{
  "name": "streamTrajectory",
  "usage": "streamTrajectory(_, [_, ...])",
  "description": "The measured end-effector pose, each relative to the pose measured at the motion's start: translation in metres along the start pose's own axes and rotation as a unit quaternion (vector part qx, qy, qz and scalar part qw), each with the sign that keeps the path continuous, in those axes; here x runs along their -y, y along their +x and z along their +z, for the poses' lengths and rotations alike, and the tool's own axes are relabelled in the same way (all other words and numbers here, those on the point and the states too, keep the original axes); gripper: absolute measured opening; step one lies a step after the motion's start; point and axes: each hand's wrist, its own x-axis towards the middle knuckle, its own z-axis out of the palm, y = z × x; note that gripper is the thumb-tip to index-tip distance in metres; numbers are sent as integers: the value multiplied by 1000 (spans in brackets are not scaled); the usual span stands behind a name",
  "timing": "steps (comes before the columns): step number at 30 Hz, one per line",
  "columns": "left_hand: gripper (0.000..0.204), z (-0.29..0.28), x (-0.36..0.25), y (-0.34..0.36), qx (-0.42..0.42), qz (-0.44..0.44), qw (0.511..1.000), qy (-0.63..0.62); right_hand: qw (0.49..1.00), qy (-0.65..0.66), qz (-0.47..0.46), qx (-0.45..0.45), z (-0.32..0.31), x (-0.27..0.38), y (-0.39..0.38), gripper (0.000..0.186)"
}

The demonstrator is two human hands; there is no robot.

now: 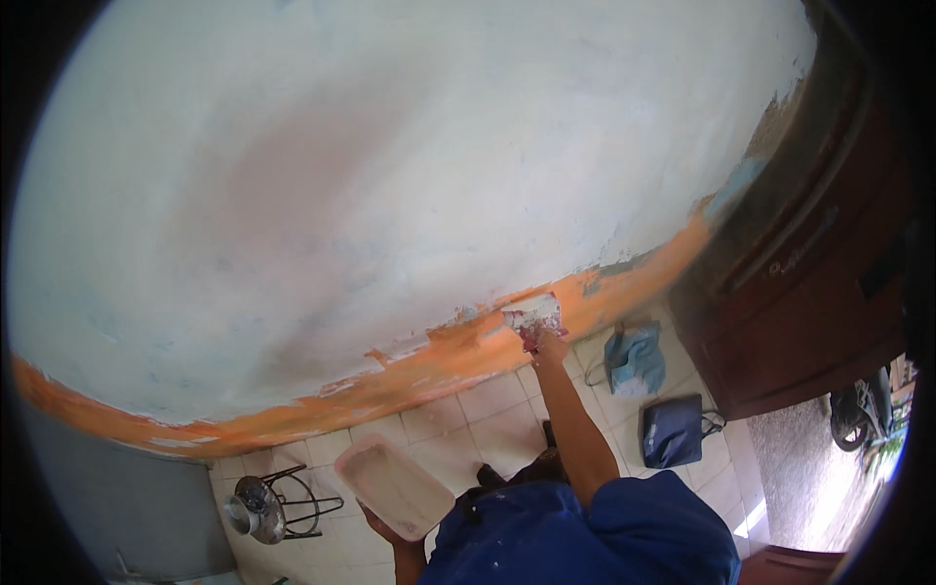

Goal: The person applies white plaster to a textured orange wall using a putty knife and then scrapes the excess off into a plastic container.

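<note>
My right hand (pixel 546 347) grips a wide putty knife (pixel 535 314) with a white, red-spattered blade, held up at the orange lower band (pixel 634 268) of the wall, just under its white upper part (pixel 429 166). My left hand (pixel 380 523) holds a pale rectangular plastic tray (pixel 395 483) at the lower middle left, with a thin smear of material inside. The hand is partly hidden by the tray.
A round stool (pixel 274 505) with containers on it stands lower left. On the tiled floor (pixel 478 409) lie a light blue bag (pixel 634 361) and a dark bag (pixel 671 429). A dark red door (pixel 799 292) stands at right, with a motorcycle (pixel 853 419) outside.
</note>
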Motion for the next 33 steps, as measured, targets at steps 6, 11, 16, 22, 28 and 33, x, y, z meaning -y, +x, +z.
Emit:
streamTrajectory(6, [47,22,0,-16,15,120,970,213,958,90,-117,246,39,67,-73,11])
streamTrajectory(11, [47,16,7,-13,-23,101,985,138,993,66,-79,56,85,76,-15,13])
streamTrajectory(16, [47,-1,14,-2,11,149,957,249,999,10,-5,-37,22,31,45,7])
streamTrajectory(22, [50,-2,13,8,-10,3,1000,26,999,14,-4,-45,-11,43,22,16])
streamTrajectory(28, [56,21,15,0,-10,-61,998,-9,952,97,-118,265,53,96,-43,16])
streamTrajectory(33, [56,28,17,-6,-8,-62,995,-76,993,61,-85,53,93,95,-37,6])
